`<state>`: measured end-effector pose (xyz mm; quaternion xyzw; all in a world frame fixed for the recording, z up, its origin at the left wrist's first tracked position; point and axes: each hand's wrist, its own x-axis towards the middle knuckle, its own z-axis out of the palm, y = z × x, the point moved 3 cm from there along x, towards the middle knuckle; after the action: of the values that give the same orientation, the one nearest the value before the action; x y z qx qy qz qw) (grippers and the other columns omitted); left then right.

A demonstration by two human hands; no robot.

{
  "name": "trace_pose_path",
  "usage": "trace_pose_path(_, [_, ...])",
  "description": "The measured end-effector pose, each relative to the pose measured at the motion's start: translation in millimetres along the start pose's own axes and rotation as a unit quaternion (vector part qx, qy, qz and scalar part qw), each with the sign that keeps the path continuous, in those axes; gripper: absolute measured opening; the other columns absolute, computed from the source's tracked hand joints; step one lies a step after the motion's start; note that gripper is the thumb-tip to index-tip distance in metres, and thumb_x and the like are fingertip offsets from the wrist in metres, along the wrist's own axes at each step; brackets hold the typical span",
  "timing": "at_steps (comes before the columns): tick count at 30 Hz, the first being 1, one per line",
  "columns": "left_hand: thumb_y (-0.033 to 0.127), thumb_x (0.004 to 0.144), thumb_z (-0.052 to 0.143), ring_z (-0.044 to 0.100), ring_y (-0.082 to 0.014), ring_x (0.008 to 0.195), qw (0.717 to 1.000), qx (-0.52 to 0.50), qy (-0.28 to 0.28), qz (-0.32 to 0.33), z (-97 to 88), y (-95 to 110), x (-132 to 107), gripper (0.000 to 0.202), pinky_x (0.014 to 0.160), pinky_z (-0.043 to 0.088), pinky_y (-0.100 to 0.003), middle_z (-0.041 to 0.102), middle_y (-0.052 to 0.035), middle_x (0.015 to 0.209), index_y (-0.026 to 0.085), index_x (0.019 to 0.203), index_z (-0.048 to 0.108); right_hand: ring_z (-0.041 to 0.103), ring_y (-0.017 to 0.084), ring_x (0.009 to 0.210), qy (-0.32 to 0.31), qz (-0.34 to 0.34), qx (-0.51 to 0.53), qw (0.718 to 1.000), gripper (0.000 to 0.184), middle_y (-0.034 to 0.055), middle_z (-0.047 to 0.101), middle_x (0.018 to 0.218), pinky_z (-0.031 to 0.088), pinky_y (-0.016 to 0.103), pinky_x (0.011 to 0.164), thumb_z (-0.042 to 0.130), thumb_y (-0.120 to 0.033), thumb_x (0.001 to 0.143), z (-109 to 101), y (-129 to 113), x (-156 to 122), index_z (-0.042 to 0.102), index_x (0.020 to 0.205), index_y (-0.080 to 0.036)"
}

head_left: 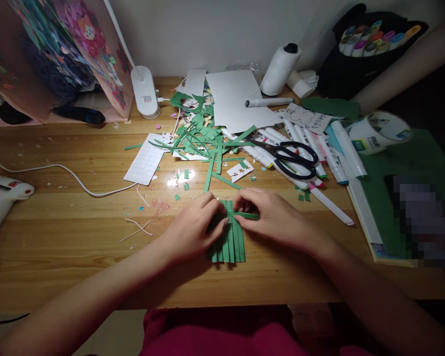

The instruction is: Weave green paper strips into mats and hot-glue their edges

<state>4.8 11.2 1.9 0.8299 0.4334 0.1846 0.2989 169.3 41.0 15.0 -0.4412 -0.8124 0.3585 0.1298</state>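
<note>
A piece of green paper cut into long vertical strips (228, 244) lies near the table's front edge, between my two hands. Across its upper part runs a thin green paper strip (249, 215). My right hand (270, 212) pinches this strip near its right end, thumb below and fingers above. My left hand (198, 222) is closed at the left side of the cut paper, with thumb and fingers pinching at the crossing. Exactly which layers the left fingers grip is partly hidden. Just beyond the hands lie loose green strips (209, 173).
Green scraps (196, 133) and white paper (232, 96) are heaped at the back. Black-handled scissors (294, 157) rest on several markers (333, 205) to the right. A glue gun (5, 200) lies far left, a tape roll (380, 131) right, a lamp base (145, 94) behind.
</note>
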Motion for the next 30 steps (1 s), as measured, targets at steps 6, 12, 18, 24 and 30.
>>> trace_pose_path(6, [0.029,0.090,0.049,0.050,-0.0175,0.077,0.999,0.035,0.035,0.001,7.8,-3,2,0.015,0.067,0.044,-0.031,0.050,-0.0059,0.086,0.015,0.089,0.050,0.059,0.015,0.078,-0.040,0.006,0.164,0.986,0.012,0.0021,0.063,0.089,0.047,0.026,0.068,0.059,-0.026,0.082,-1,-3,-2,0.054,0.092,-0.020])
trace_pose_path(12, [0.026,0.092,0.044,0.050,-0.0182,0.077,0.998,0.055,0.044,-0.008,10.9,-4,6,0.015,0.068,0.045,-0.033,0.051,-0.0065,0.084,0.015,0.089,0.052,0.057,0.018,0.089,-0.057,-0.046,0.089,0.993,0.035,0.0030,0.059,0.097,0.046,0.030,0.079,0.069,-0.017,0.070,0,-1,-3,0.051,0.100,-0.021])
trace_pose_path(18, [0.025,0.091,0.045,0.049,-0.0178,0.074,0.997,0.060,0.046,-0.008,10.2,-4,5,0.013,0.065,0.045,-0.033,0.050,-0.0056,0.082,0.015,0.085,0.050,0.053,0.017,0.082,-0.047,-0.037,0.036,0.998,0.028,0.0019,0.055,0.090,0.044,0.028,0.073,0.066,-0.015,0.069,2,-1,-1,0.050,0.092,-0.020])
trace_pose_path(24, [0.026,0.091,0.043,0.048,-0.0178,0.073,0.996,0.069,0.051,-0.003,10.5,-4,6,0.014,0.063,0.044,-0.033,0.050,-0.0058,0.081,0.016,0.082,0.049,0.051,0.013,0.070,-0.005,-0.038,0.031,0.999,0.018,-0.0002,0.054,0.081,0.042,0.025,0.063,0.056,-0.008,0.072,0,-3,3,0.050,0.083,-0.020])
trace_pose_path(30, [0.029,0.092,0.043,0.047,-0.0184,0.073,0.994,0.096,0.048,0.003,10.9,-4,6,0.018,0.064,0.044,-0.033,0.050,-0.0064,0.081,0.015,0.082,0.049,0.055,0.012,0.064,0.028,0.047,0.173,0.983,0.012,-0.0008,0.058,0.074,0.046,0.025,0.059,0.060,-0.018,0.077,0,8,4,0.055,0.088,-0.019])
